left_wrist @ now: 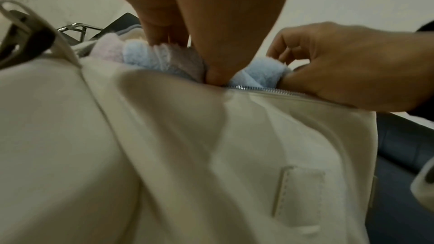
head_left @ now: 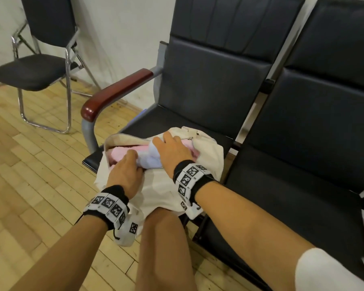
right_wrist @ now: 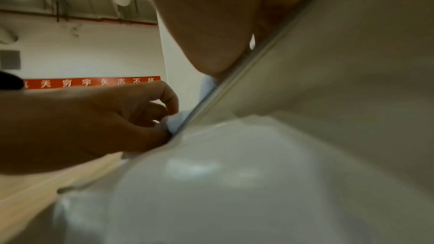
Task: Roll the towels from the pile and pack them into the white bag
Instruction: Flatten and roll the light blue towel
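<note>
The white bag (head_left: 164,190) lies on the black chair seat (head_left: 177,120), partly over my knee, with its zipped mouth open. A pink towel (head_left: 122,155) is inside it. A rolled light blue towel (head_left: 149,157) sits in the mouth, half sunk below the zip (left_wrist: 265,90). My left hand (head_left: 132,158) grips the roll's left end, fingers (left_wrist: 164,31) behind and thumb in front. My right hand (head_left: 166,141) curls over the roll's right end (left_wrist: 263,73), its thumb by the zip. In the right wrist view only a sliver of blue towel (right_wrist: 176,123) shows beside the bag (right_wrist: 305,118).
A red-brown armrest (head_left: 114,91) borders the seat on the left. A second black seat (head_left: 303,164) adjoins on the right. A folding chair (head_left: 29,70) stands at the far left on the wooden floor (head_left: 29,164). My knee (head_left: 162,238) is under the bag's near edge.
</note>
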### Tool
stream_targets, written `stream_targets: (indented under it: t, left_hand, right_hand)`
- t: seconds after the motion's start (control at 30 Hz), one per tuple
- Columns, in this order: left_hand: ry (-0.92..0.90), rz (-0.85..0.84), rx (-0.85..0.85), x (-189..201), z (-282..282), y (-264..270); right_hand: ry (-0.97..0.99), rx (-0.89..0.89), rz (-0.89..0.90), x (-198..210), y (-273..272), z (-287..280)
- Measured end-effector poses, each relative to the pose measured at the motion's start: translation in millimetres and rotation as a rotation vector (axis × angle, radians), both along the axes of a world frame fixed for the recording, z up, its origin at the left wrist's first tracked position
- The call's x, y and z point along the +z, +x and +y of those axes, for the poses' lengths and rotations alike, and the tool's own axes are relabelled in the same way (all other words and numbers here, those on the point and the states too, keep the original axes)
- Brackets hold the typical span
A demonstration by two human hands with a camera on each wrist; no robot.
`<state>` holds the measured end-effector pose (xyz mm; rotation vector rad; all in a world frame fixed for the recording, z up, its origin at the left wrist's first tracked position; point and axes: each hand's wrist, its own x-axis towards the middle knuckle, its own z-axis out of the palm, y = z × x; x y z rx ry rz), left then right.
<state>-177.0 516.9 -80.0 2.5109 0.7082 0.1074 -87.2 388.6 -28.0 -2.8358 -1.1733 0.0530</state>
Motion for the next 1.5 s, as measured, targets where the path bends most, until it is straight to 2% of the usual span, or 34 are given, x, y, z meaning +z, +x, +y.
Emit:
stream_targets:
  t: [0.2,0.3,0.37,0.47,0.57,0.63,0.73,0.8,0.9,1.0,1.23,1.33,1.5]
  left_hand:
    - [0.038,-0.031,-0.166,5.1,-9.0,14.4]
    - [0.058,-0.015,-0.256,8.3,-22.7,15.4]
    - [0.084,0.056,-0.303,6.2,-30.7,14.0]
    - [0.162,0.159,-0.349,2.5,-36.4,13.5]
    - [0.177,0.198,-0.375,3.0,-37.9,14.6]
    - [0.206,0.231,-0.408,5.2,-40.7,15.1]
    - [0.259,0.268,-0.464,6.2,-43.2,12.3]
    - [0.268,0.297,-0.477,-0.8,-43.7,11.1]
    - [0.210,0.253,-0.418,10.2,-47.1,1.4]
    - [0.130,0.164,-0.342,31.5,-42.1,-9.5]
    - [0.218,0.064,-0.233,78.1,-28.9,-13.9]
    - [0.256,-0.008,-0.191,85.6,-39.4,-8.2]
    - [0.260,0.042,-0.194,57.7,-45.7,0.0]
  right_hand:
    - [-0.269,-0.084,0.017,3.8,32.0,-42.6]
    - [-0.302,-0.153,-0.006,2.8,38.9,-68.6]
    - [-0.344,-0.163,0.045,2.3,37.4,-79.9]
    - [-0.343,-0.120,0.100,6.5,32.3,-83.6]
    - [-0.210,-0.032,0.058,9.9,26.5,-92.8]
    - [-0.193,0.060,0.044,5.1,21.6,-99.6]
    - [-0.406,0.158,0.045,4.6,15.9,-99.4]
    - [-0.457,0.197,0.000,7.9,16.6,-98.2]
    - [-0.323,0.229,-0.112,19.0,12.4,-100.1]
    - [-0.229,0.196,-0.147,29.1,8.7,-102.7]
    - [-0.019,0.106,-0.199,55.2,3.4,-103.6]
    - [0.081,0.056,-0.157,56.2,-1.9,-121.5]
    - [0.160,0.081,0.019,34.1,10.1,-138.8]
